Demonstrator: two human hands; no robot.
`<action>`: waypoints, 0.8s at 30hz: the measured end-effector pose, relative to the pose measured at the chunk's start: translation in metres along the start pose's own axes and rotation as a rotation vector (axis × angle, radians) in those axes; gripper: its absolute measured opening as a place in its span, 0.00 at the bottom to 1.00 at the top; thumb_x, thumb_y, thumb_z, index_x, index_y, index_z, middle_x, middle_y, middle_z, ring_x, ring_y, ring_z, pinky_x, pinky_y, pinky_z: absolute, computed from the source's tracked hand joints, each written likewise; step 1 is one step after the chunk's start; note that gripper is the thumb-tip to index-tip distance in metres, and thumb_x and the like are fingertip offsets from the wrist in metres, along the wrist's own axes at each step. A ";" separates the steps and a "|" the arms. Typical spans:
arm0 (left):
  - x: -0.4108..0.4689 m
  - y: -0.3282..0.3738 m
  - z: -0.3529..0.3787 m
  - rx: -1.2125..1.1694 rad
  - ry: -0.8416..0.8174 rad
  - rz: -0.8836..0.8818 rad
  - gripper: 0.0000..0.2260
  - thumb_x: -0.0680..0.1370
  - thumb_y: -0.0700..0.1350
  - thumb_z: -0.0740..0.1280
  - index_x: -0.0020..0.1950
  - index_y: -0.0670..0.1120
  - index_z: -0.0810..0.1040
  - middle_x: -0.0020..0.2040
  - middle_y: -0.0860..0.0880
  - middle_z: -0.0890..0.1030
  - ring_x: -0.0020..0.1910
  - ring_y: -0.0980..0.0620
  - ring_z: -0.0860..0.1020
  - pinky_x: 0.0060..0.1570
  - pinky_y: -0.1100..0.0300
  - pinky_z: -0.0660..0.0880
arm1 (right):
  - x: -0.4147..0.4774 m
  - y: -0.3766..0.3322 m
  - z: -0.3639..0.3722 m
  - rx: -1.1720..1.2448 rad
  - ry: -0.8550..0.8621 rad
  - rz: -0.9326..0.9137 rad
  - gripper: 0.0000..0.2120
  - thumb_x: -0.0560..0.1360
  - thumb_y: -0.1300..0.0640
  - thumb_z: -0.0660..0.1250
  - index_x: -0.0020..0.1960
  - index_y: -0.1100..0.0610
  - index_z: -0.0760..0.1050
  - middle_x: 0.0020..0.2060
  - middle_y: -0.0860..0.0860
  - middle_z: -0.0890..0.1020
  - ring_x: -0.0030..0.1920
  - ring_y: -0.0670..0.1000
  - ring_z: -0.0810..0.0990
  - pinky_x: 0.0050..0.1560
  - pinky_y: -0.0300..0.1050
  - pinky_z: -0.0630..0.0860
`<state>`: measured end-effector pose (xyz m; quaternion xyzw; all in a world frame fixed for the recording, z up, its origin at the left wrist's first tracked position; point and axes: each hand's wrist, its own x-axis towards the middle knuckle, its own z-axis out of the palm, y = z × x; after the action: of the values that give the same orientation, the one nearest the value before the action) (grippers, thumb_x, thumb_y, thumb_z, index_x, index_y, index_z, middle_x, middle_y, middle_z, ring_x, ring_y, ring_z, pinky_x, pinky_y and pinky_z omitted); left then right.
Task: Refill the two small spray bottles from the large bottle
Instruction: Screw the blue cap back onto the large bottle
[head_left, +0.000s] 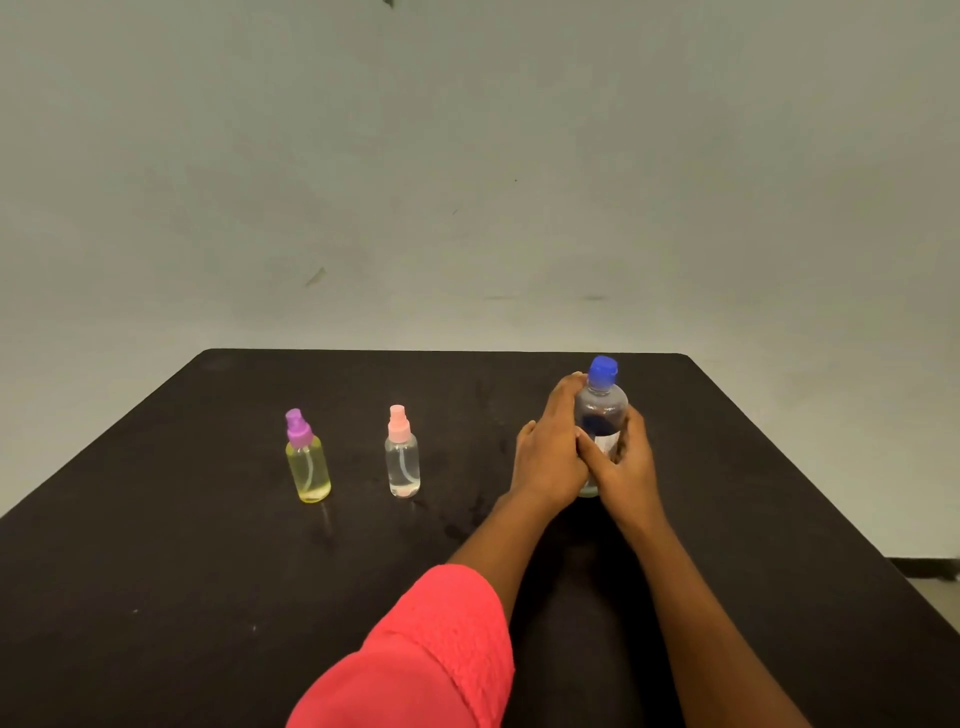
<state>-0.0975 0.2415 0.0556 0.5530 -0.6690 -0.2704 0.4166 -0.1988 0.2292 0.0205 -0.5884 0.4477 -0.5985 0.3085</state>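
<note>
Black bench (156, 571), grey wall (467, 156) behind; left hand (550, 457) and right hand (631, 467) wrap fingers round the large bottle (602, 410), centre-right; pink spray bottle (402, 460) and purple spray bottle (307, 465) stand leftward.

We're in a plain indoor room, exact sort unclear, prob. a staged setup: scuffed grey wall (467, 156), dark skirting strip (924, 562) low at rt, one matte black table (156, 571) in front.

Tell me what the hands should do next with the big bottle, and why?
Probably twist off the blue cap: the left hand and right hand both hold the large bottle upright on the table, and its cap is still on, so nothing can pour yet.
</note>
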 end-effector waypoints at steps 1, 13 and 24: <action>0.000 0.001 0.000 -0.003 -0.004 0.003 0.32 0.76 0.39 0.62 0.72 0.64 0.54 0.63 0.49 0.73 0.59 0.47 0.74 0.61 0.49 0.73 | 0.000 0.000 0.000 -0.004 0.009 0.004 0.29 0.74 0.59 0.71 0.72 0.55 0.65 0.62 0.47 0.77 0.59 0.40 0.77 0.53 0.27 0.73; -0.014 -0.010 -0.002 -0.009 -0.112 0.000 0.41 0.76 0.39 0.65 0.75 0.64 0.42 0.76 0.57 0.60 0.69 0.49 0.69 0.68 0.50 0.68 | -0.009 0.004 0.011 -0.024 0.098 -0.010 0.32 0.73 0.53 0.71 0.73 0.51 0.62 0.65 0.43 0.74 0.62 0.36 0.73 0.55 0.23 0.69; -0.020 -0.003 0.003 -0.043 -0.158 -0.037 0.42 0.77 0.37 0.62 0.72 0.69 0.38 0.75 0.54 0.61 0.68 0.49 0.70 0.66 0.49 0.69 | -0.012 0.013 0.015 -0.141 0.256 -0.002 0.34 0.74 0.55 0.71 0.75 0.52 0.59 0.69 0.48 0.71 0.67 0.45 0.70 0.63 0.39 0.67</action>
<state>-0.0977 0.2598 0.0460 0.5331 -0.6834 -0.3352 0.3694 -0.1849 0.2322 0.0018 -0.5278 0.5239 -0.6359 0.2061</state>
